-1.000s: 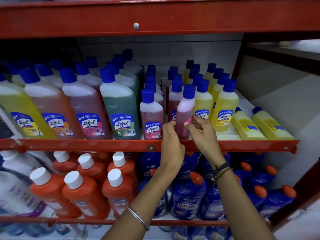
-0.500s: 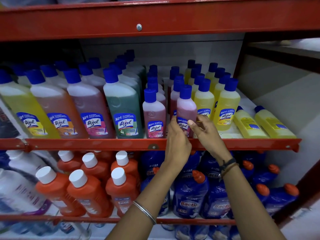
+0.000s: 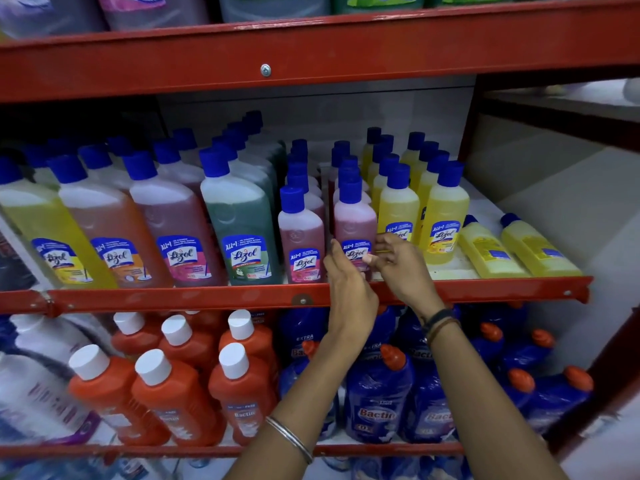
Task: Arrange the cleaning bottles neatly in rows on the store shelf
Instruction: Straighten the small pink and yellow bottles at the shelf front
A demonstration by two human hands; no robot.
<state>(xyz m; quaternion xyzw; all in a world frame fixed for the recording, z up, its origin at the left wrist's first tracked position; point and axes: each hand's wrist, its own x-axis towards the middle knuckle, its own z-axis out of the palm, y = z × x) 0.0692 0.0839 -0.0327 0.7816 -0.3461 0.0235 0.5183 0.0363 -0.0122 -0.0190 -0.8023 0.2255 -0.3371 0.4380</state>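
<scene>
Red metal shelving (image 3: 173, 297) is filling the view, stocked tier on tier with cleaning bottles. Fingers of the left hand (image 3: 349, 292) are spreading open, loosened from the small pink bottle (image 3: 355, 223) they were pressing half a second ago; the right hand (image 3: 401, 268) is cupping loosely at 3 o'clock of the bottle's base, fingertips curled near the label, and real contact cannot be told. That pink bottle is now standing upright at the front of its row on the middle tier, no longer leaning. At its 9 o'clock a second pink bottle (image 3: 300, 237) is standing just beside; at 3 o'clock yellow bottles (image 3: 398, 209) are lining up. Two yellow bottles (image 3: 491, 247) are lying on their sides at the far right. Large bottles (image 3: 239, 230) are leaning at the left. The pink bottle's foot is hiding behind the hands. Orange bottles (image 3: 166, 400) and blue bottles (image 3: 377, 400) below are blurring; top-tier goods are cut off.
</scene>
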